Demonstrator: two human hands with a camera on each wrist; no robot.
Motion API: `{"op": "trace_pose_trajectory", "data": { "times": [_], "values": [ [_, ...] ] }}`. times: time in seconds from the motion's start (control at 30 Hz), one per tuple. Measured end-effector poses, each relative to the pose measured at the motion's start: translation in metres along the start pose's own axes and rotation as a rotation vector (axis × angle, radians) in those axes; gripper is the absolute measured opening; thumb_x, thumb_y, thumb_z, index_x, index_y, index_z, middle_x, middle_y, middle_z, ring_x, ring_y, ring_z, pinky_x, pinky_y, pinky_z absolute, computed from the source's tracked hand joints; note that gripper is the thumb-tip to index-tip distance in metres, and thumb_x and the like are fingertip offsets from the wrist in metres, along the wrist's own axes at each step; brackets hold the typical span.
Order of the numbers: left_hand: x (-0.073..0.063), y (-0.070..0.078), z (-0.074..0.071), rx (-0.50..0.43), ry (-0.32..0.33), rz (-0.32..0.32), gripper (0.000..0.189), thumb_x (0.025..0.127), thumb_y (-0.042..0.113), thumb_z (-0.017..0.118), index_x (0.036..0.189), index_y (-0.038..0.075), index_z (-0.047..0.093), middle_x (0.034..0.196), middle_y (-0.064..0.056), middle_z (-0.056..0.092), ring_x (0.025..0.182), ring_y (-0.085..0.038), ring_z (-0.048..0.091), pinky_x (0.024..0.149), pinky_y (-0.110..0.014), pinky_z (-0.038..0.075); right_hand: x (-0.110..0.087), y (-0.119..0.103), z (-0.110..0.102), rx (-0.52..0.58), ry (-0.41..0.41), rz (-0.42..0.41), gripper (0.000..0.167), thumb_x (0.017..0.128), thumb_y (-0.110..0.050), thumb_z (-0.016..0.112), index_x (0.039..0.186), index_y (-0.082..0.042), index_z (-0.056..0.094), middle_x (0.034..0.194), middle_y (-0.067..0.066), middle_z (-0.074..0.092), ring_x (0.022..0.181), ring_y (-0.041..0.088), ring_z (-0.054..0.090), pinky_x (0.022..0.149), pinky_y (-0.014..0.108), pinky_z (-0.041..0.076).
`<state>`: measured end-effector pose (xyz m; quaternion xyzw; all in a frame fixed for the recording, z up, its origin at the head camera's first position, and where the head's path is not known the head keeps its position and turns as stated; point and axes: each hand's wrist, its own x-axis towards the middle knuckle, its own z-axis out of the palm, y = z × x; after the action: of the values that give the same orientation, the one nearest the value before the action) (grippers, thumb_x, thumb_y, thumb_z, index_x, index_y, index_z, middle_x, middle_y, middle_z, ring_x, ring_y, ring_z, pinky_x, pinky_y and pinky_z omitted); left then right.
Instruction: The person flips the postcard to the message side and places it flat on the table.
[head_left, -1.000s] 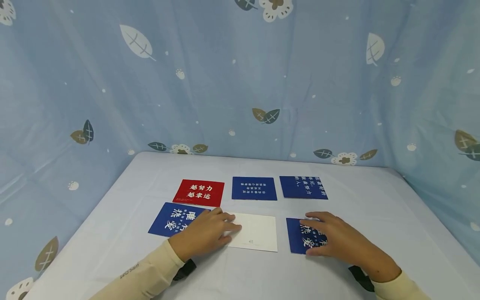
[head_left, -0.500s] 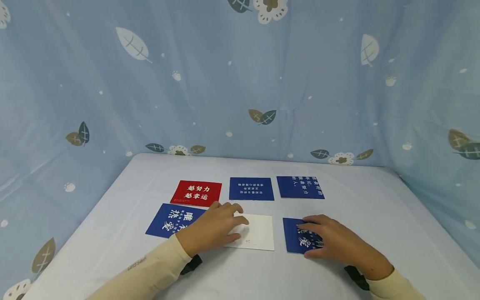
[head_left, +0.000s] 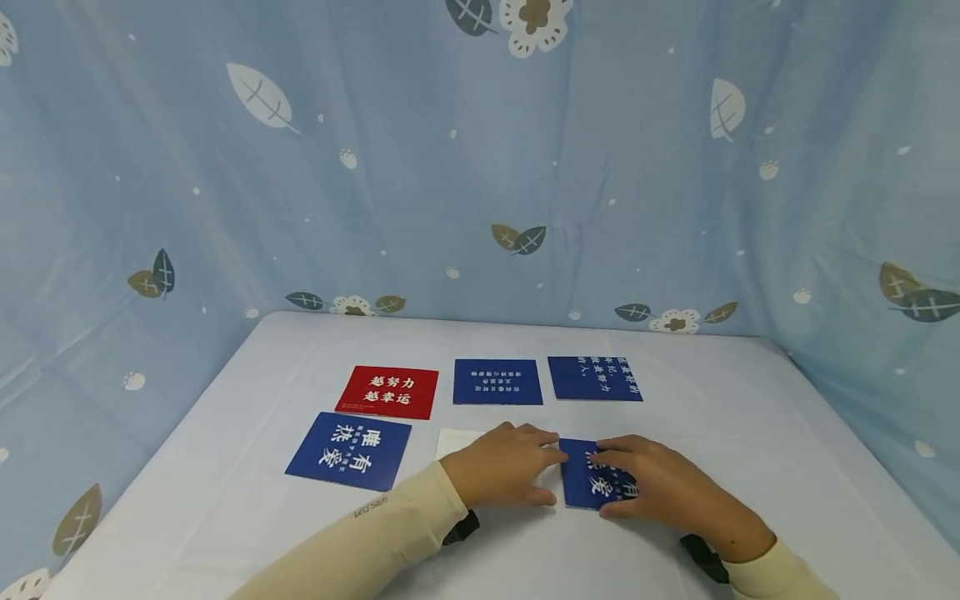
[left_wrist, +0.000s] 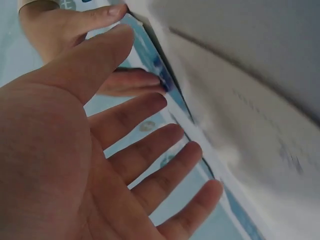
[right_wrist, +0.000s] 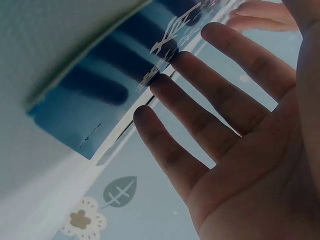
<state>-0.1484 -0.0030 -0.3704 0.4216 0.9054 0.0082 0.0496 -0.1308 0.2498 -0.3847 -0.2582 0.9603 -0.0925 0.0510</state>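
Observation:
In the head view a blue card with white characters point(head_left: 576, 487) lies at the front right, between my two hands. My left hand point(head_left: 498, 467) hovers across the white card point(head_left: 453, 439), which it mostly hides, with its fingertips at the blue card's left edge. Over the right part of that blue card is my right hand point(head_left: 660, 483), fingers extended. The left wrist view shows the left fingers point(left_wrist: 150, 150) spread and straight above the white card. Extended, too, are the right fingers point(right_wrist: 170, 150) in the right wrist view, close over the blue card, gripping nothing.
Behind, a red card point(head_left: 387, 392), a blue card with small text point(head_left: 497, 382) and another blue card point(head_left: 595, 379) form a row. One more blue card point(head_left: 348, 451) lies at the front left. A patterned blue curtain point(head_left: 420, 167) encloses the white table point(head_left: 300, 542).
My left hand has moved right across the white card to the blue card's left edge, uncovering the front left blue card. The right hand has stayed over its card. The view has shifted slightly.

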Motion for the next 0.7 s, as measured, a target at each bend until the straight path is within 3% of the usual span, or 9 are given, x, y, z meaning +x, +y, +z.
{"op": "trace_pose_trajectory", "data": {
  "times": [0.2, 0.57, 0.7],
  "values": [
    [0.013, 0.012, 0.008, -0.007, -0.030, -0.006, 0.064, 0.086, 0.057, 0.071, 0.142, 0.030, 0.056, 0.150, 0.006, 0.052, 0.138, -0.015, 0.049, 0.107, -0.040, 0.047, -0.003, 0.003, -0.002, 0.031, -0.001, -0.001, 0.068, 0.069, -0.060, 0.083, 0.122, -0.020, 0.071, 0.136, 0.009, 0.062, 0.123, 0.034, 0.061, 0.098, 0.053, 0.053],
    [0.012, 0.014, 0.011, 0.031, 0.013, -0.005, 0.059, 0.085, 0.059, 0.071, 0.137, 0.034, 0.061, 0.146, 0.006, 0.056, 0.134, -0.016, 0.053, 0.104, -0.039, 0.047, -0.005, 0.013, -0.010, 0.052, -0.090, 0.186, 0.075, 0.058, -0.053, 0.092, 0.121, -0.020, 0.071, 0.134, 0.011, 0.060, 0.123, 0.036, 0.057, 0.099, 0.058, 0.050],
    [0.013, 0.012, 0.012, 0.015, 0.022, -0.001, 0.058, 0.085, 0.059, 0.071, 0.136, 0.032, 0.061, 0.144, 0.005, 0.057, 0.133, -0.017, 0.054, 0.106, -0.039, 0.047, -0.006, 0.016, -0.013, 0.071, -0.108, 0.197, 0.075, 0.058, -0.051, 0.093, 0.122, -0.019, 0.071, 0.133, 0.012, 0.059, 0.123, 0.035, 0.056, 0.099, 0.058, 0.050]
  ]
}}
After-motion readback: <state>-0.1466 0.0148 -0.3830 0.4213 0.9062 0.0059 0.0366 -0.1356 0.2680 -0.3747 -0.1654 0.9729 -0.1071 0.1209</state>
